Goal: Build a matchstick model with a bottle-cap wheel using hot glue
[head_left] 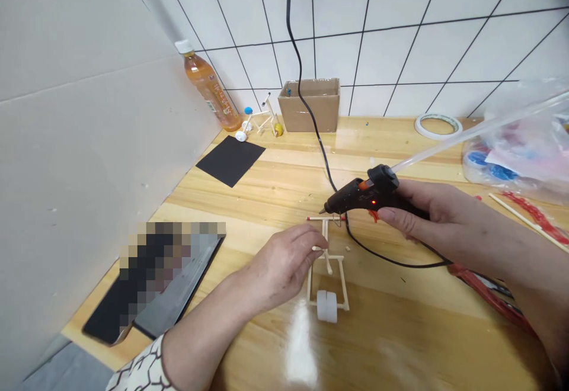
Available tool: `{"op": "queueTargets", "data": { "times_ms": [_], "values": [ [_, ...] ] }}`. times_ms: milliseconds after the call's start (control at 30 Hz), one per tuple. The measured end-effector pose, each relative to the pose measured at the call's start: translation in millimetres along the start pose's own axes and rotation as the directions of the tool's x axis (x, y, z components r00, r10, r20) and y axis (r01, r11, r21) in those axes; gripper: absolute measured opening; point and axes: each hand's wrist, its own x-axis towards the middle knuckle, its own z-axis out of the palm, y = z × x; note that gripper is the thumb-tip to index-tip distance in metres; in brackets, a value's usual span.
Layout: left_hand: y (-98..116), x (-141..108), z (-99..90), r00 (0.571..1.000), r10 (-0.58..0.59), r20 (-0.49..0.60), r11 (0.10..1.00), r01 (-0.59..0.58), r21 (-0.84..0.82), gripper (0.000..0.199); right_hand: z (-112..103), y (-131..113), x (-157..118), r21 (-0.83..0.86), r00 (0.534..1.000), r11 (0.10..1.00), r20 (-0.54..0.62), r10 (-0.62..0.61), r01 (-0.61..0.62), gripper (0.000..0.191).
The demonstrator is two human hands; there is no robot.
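Note:
My right hand [438, 219] is shut around the grip of a black hot glue gun [367, 192], which has a red light lit. A long translucent glue stick [471, 130] runs from the gun's rear. The gun's nozzle points down at a small frame of wooden sticks [326, 266] lying on the wooden table [400, 326]. My left hand [284, 260] rests beside that frame, its fingertips pinching a short stick against it. A pair of white wheels [326, 307] sits at the frame's near end. The gun's black cord [391, 263] curves past the frame.
Farther back stand a cardboard box [309, 106], an orange drink bottle [207, 86] and a similar stick model with wheels [260, 119]. Black paper [230, 160], a tape roll [438, 125], a plastic bag [520, 148] and a blurred dark phone [146, 278] lie about. A pale board [89, 142] rises at left.

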Motion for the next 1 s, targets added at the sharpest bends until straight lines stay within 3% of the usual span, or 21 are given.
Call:
{"op": "queueTargets", "data": {
  "times_ms": [533, 1000],
  "values": [
    [-0.6, -1.0, 2.0, 1.0, 0.005, -0.021, 0.999, -0.004, 0.04, 0.015, -6.1, 2.8, -3.8, -0.1, 0.982, 0.995, 0.19, 0.012, 0.007, 0.037],
    [-3.4, -1.9, 3.3, 0.999, 0.037, -0.029, 0.998, -0.035, 0.053, 0.015, -5.0, 2.8, -3.6, -0.11, 0.986, 0.993, 0.162, -0.026, 0.045, 0.026]
  ]
}}
